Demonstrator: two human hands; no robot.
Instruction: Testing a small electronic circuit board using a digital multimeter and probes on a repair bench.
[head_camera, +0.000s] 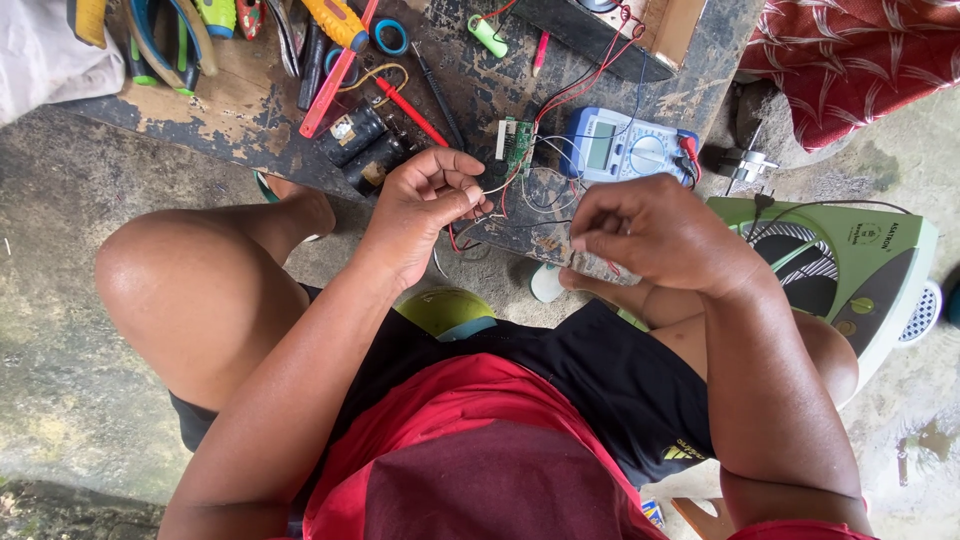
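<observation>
— What are your hands doing right now?

— My left hand (425, 200) is pinching thin wires (497, 186) between thumb and fingertips, closed on them just above the middle of the frame. My right hand (655, 232) is curling shut to the right of it, fingertips pressed together; whether anything is sitting in that pinch, I cannot tell.

— And where are those wires running?

— They are leading up and right from my left fingers to a small green circuit board (516, 142), which is lying just beside my fingertips on the edge of the worn dark table (250, 110).

— What is sitting around that?

— A blue multimeter (622, 146) is resting right of the board, just above my right hand. Two black cylindrical parts (362, 146) are lying left of my left hand, and pliers and screwdrivers (250, 25) are crowding the upper left. A green fan housing (850, 262) is standing on the ground at the right edge.
</observation>
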